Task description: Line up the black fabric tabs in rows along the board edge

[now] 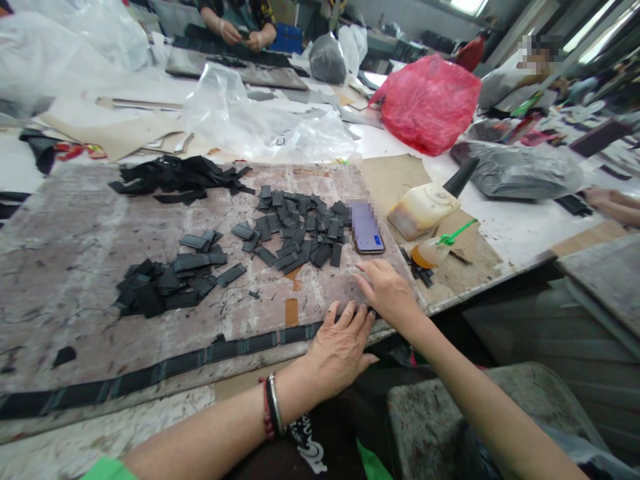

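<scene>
In the head view, the thing under the hands is a long row of dark pieces (pixel 185 363). It lies along the near edge of a stained board (pixel 90 247), which rests on the desk (pixel 525 223). The long axis of the row runs from the lower left toward the upper right, almost parallel to this edge, and its right part goes under the left hand (pixel 343 340).

The left hand is the nearer one: it lies palm down upon the row, across its axis, with the fingers stretched and a little spread. This grip is open, and I see nothing held in it; what is below the palm is hidden. The right hand (pixel 387 290) is just beyond the left fingertips, at the right end of the visible row. Its thumb stands apart from the forefinger, with nothing seen between them, so this grip also looks open. Whether it touches the row, I cannot tell.

From the right hand, a phone (pixel 370 233) lies just ahead, and a loose pile of small black pieces (pixel 300 233) is farther to the left.
</scene>
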The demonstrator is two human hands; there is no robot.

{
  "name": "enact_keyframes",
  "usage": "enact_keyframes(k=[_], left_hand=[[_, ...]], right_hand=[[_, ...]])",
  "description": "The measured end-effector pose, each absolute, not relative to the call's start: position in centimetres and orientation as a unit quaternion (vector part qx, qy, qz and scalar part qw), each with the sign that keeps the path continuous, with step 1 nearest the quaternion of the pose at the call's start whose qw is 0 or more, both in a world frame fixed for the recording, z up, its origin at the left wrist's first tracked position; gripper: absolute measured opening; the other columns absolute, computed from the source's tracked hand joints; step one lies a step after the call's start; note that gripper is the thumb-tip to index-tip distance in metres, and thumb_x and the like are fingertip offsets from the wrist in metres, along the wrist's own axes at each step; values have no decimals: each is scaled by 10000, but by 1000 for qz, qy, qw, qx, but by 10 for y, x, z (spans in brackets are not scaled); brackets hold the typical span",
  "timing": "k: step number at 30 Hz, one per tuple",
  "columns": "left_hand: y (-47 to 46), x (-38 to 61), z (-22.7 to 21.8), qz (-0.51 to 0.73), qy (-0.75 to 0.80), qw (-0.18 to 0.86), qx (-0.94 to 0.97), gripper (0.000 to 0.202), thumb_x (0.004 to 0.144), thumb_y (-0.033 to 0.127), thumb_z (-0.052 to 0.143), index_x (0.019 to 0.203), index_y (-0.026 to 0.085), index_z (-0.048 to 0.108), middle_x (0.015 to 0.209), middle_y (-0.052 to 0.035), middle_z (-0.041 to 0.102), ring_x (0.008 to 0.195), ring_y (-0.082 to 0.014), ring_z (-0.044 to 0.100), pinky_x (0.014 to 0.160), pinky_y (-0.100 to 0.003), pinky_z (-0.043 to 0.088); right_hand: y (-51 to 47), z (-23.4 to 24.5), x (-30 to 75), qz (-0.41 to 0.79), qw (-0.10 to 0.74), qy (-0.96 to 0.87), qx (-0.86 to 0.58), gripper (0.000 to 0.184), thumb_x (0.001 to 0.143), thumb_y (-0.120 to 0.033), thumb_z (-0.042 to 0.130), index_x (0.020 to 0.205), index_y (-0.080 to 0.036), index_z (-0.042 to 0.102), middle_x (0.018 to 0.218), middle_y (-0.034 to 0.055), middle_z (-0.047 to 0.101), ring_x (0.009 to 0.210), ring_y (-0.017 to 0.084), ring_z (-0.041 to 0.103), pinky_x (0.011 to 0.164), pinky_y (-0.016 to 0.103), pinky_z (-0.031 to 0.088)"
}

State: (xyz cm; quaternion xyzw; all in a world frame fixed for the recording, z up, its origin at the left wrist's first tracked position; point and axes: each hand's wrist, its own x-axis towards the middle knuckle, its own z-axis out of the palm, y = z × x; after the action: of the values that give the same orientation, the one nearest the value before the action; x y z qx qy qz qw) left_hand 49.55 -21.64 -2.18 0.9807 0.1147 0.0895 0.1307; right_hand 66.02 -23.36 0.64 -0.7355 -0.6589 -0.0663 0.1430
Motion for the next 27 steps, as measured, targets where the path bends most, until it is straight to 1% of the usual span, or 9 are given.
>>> enact_keyframes(k=[4, 6, 9, 12, 15, 18, 22, 24, 27], left_hand=[[-212, 490, -19, 96, 106, 136, 980, 638, 876, 493, 488, 1378, 116, 374, 1420, -123, 434, 1333, -284, 342, 1079, -489, 296], [-210, 485, -18, 105, 110, 135, 979, 623, 856, 457, 540, 1363, 124, 397, 1407, -129, 445, 1329, -287, 352, 1073, -479, 309], [-206, 476, -17, 123, 116, 135, 976, 518, 860, 387, 548, 1300, 126, 469, 1366, -143, 482, 1300, -295, 394, 1054, -468, 329], [-203, 467, -15, 144, 121, 139, 972, 426, 880, 344, 515, 1242, 119, 516, 1315, -145, 525, 1273, -294, 425, 1041, -456, 337], [-199, 458, -12, 169, 132, 144, 966, 388, 890, 319, 498, 1220, 116, 529, 1300, -141, 538, 1256, -297, 442, 1033, -452, 345], [-195, 450, -10, 179, 142, 154, 961, 382, 877, 299, 521, 1209, 109, 536, 1293, -142, 542, 1241, -311, 453, 1031, -456, 351], [-191, 443, -10, 177, 142, 171, 959, 381, 858, 268, 554, 1206, 113, 539, 1282, -158, 542, 1237, -315, 451, 1018, -476, 364], [-191, 441, -11, 180, 138, 174, 958, 373, 857, 254, 552, 1201, 111, 543, 1274, -165, 544, 1234, -316, 452, 1011, -485, 370], [-191, 439, -12, 182, 136, 172, 959, 357, 864, 237, 532, 1196, 107, 548, 1270, -163, 546, 1226, -318, 456, 1012, -487, 374]], right_hand=[[-187, -1, 640, -66, 111, -630, -765, 290, 878, -348, 556, 1053, -119, 577, 988, 146, 609, 950, 277, 550, 786, 381, 473], [-178, -4, 635, -71, 84, -628, -771, 246, 885, -322, 540, 1022, -121, 578, 980, 151, 602, 928, 275, 545, 761, 371, 463], [-180, -6, 633, -94, 62, -627, -771, 166, 906, -236, 476, 968, -134, 591, 948, 143, 608, 902, 260, 549, 734, 347, 449], [-193, -2, 646, -131, 71, -618, -772, 205, 920, -192, 410, 915, -155, 611, 867, 115, 625, 844, 235, 567, 709, 318, 441], [-218, 8, 674, -146, 116, -594, -783, 231, 920, -213, 393, 879, -183, 619, 833, 89, 639, 802, 211, 589, 705, 301, 448], [-252, 22, 709, -78, 156, -587, -791, 235, 910, -275, 411, 869, -194, 628, 847, 77, 662, 809, 207, 617, 722, 305, 470], [-293, 32, 736, 50, 156, -567, -807, 261, 884, -344, 430, 852, -201, 645, 809, 49, 685, 736, 195, 635, 681, 306, 493], [-304, 32, 739, 83, 158, -553, -814, 274, 877, -354, 425, 840, -200, 650, 766, 40, 679, 689, 189, 628, 658, 306, 498], [-309, 32, 735, 104, 168, -545, -815, 265, 866, -349, 432, 832, -198, 647, 772, 40, 679, 709, 191, 633, 684, 315, 508]])
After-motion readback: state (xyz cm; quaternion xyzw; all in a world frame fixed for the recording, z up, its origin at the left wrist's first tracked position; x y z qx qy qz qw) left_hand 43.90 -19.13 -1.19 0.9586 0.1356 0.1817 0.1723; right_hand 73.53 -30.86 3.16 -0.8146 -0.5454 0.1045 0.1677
